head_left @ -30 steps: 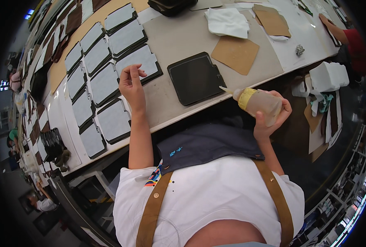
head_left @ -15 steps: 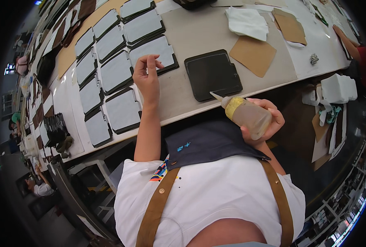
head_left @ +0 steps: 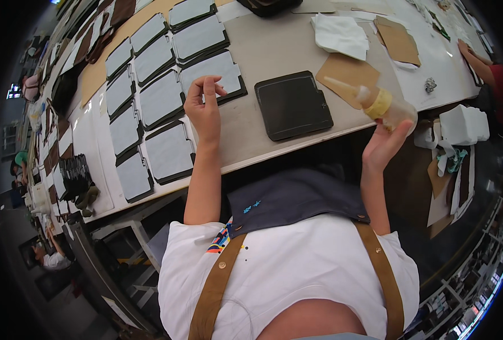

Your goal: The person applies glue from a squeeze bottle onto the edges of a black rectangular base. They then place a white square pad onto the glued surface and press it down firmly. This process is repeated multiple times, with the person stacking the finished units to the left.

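My right hand [head_left: 384, 141] is wrapped round a translucent squeeze bottle [head_left: 398, 107] with a yellow band and a long pointed nozzle. The bottle is tilted, nozzle toward the upper left, over the table's near edge and next to a brown card [head_left: 342, 71]. Left of it a black flat panel [head_left: 292, 106] with rounded corners lies on the table, touched by neither hand. My left hand [head_left: 204, 102] hovers at the near edge of a grey-topped black panel [head_left: 206, 71], its fingers loosely curled, thumb apart, with nothing seen in them.
Rows of grey-topped black panels [head_left: 159, 93] cover the table's left part. White cloths [head_left: 340, 35] and another brown card [head_left: 397, 41] lie at the back right. A co-worker's arm [head_left: 475, 62] rests at the far right. Below it stand white foam-like pieces [head_left: 463, 124] and scraps.
My right hand has swung right and away from me with the squeeze bottle, taking its nozzle off the black panel's near edge. My left hand has hardly moved.
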A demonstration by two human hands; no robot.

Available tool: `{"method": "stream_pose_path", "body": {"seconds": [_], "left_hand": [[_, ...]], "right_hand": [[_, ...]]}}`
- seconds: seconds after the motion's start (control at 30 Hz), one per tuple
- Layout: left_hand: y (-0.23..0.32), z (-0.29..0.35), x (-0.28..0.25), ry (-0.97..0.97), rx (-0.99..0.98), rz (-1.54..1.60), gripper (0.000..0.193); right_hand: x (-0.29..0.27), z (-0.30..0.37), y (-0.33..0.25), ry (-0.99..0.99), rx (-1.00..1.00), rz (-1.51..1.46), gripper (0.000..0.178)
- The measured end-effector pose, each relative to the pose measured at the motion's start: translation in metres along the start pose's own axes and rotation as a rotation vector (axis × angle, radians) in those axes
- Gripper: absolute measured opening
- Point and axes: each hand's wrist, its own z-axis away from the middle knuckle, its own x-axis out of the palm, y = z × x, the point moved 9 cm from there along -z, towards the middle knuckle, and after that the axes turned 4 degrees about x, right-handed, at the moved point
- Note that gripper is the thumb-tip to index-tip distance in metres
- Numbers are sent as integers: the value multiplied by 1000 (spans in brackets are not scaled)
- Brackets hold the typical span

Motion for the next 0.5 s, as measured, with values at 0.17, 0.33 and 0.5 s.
{"method": "stream_pose_path", "body": {"seconds": [0.17,0.33,0.5], "left_hand": [[5,-1,1,29,40,14,30],[4,1,-2,13,53,-52,42],[4,1,0,-4,129,-85,48]], "right_hand": [[-76,-66,27,172,-79,623,63],[-24,-64,-36,105,-617,1045,54],[121,-82,-13,-601,-684,1080,37]]}}
